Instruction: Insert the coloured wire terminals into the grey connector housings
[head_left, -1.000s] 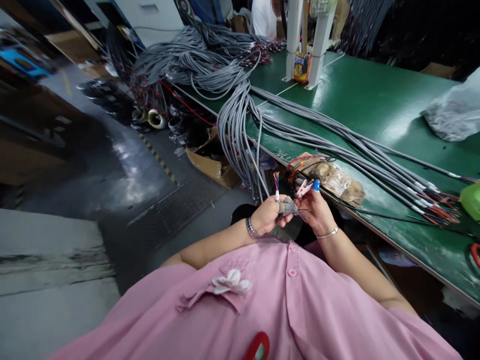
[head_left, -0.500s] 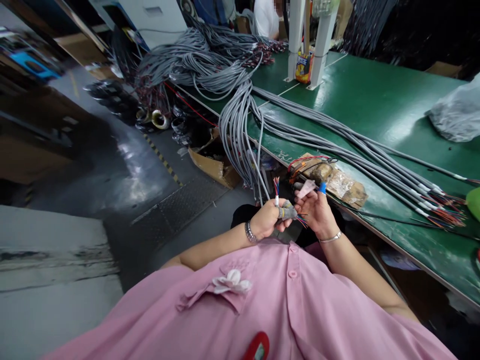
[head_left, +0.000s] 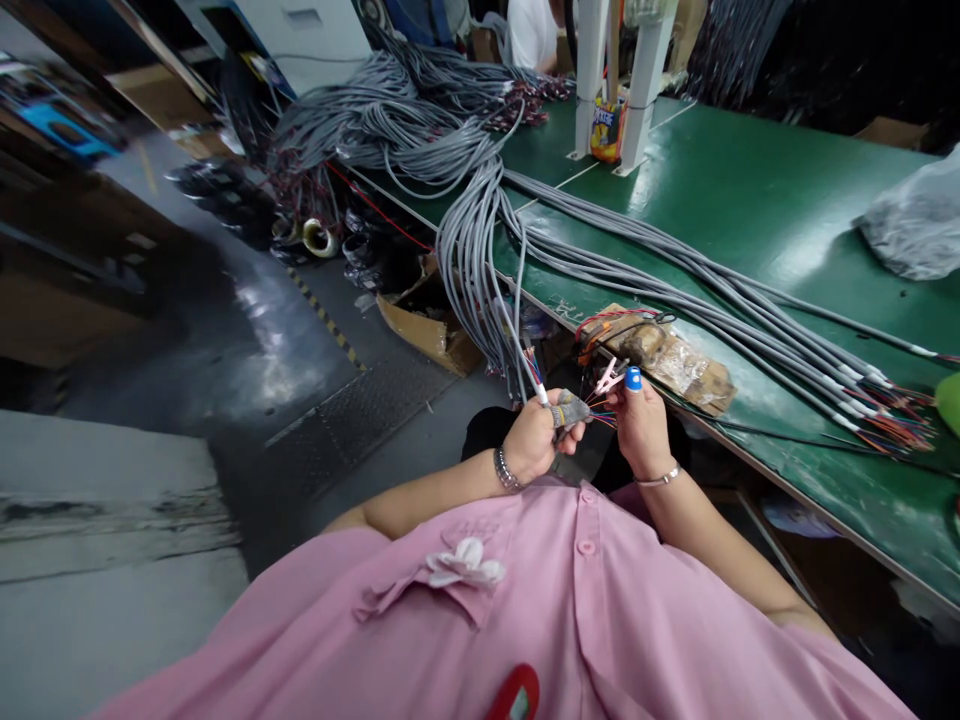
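Observation:
My left hand [head_left: 534, 440], with grey coverings on some fingers, is closed around a grey cable [head_left: 531, 366] near its white-banded end. Thin coloured wires [head_left: 602, 415] fan out from its fingertips towards my right hand. My right hand [head_left: 642, 430] wears a blue cover on its thumb, and its fingers are pinched together. Out of that pinch sticks a small pink clip [head_left: 607, 377], its two arms spread. The right fingertips lie close to the wire ends; whether they touch them I cannot tell.
On the green table [head_left: 810, 220] lie long grey cables [head_left: 675, 260] with stripped, coloured ends. A taped wooden block [head_left: 667, 360] rests at the near edge. More cables [head_left: 472, 250] hang over the edge above a cardboard box [head_left: 427, 325]. A plastic bag [head_left: 915, 220] is at right.
My right hand has closed from an open palm into a pinch near the wires. The pink clip has turned and shows its arms. The white-banded end by my left hand has tilted leftward.

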